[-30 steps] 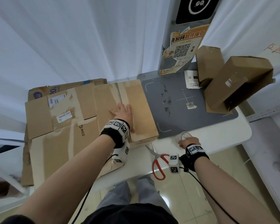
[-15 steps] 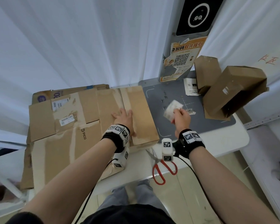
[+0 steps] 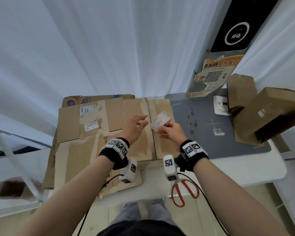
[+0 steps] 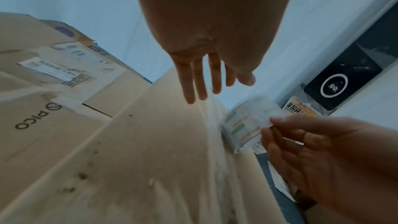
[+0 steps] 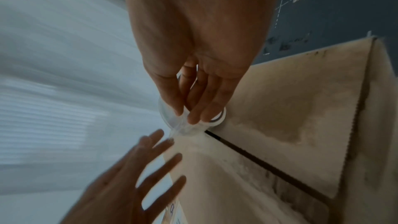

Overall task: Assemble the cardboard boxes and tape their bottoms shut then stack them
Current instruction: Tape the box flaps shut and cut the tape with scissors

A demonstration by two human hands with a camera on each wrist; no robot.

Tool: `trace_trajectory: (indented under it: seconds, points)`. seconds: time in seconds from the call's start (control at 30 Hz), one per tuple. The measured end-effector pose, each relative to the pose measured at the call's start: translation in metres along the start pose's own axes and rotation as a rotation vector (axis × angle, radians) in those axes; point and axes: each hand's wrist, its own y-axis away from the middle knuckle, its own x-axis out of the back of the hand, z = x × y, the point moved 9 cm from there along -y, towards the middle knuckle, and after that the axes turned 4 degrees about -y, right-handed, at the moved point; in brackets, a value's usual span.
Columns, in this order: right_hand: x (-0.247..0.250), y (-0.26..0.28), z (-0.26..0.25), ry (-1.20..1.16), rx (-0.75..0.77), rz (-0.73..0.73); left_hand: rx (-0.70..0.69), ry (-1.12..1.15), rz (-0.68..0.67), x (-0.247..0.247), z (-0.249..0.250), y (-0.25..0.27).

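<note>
A clear tape roll [image 3: 161, 120] is pinched by the right hand [image 3: 170, 132] above the seam of the folded cardboard box [image 3: 148, 133]; the left hand [image 3: 134, 128] is held beside it, fingers [image 4: 200, 81] spread and released

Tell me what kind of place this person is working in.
Probably a parcel pickup or packing point. A poster with a scan code hangs beside a dark screen, used cardboard boxes bearing shipping labels cover the white table, and the right hand holds a tape roll.
</note>
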Motion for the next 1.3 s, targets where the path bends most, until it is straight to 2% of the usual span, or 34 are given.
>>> trace_trajectory:
  seconds: [0.17, 0.4, 0.67, 0.97, 1.13, 1.3]
  points:
    - [-0.001, 0.0, 0.002, 0.013, 0.018, 0.013, -0.03, -0.054, 0.041, 0.002, 0.008, 0.001]
    - [-0.002, 0.005, 0.004, 0.021, -0.006, -0.038, 0.066, -0.048, 0.118, 0.003, 0.003, 0.006]
    - [-0.004, 0.013, -0.002, -0.014, -0.001, -0.072, 0.192, -0.037, 0.135, 0.002, -0.004, 0.01]
    - [-0.009, 0.009, -0.017, 0.052, 0.046, -0.138, 0.307, -0.025, 0.141, 0.009, -0.005, 0.011]
    - [-0.009, 0.007, -0.024, 0.058, 0.062, -0.172, 0.291, -0.058, 0.171, 0.011, 0.003, 0.008]
    - [0.0, -0.001, -0.037, 0.183, 0.131, -0.136, 0.241, -0.111, 0.119, 0.0, 0.013, 0.003]
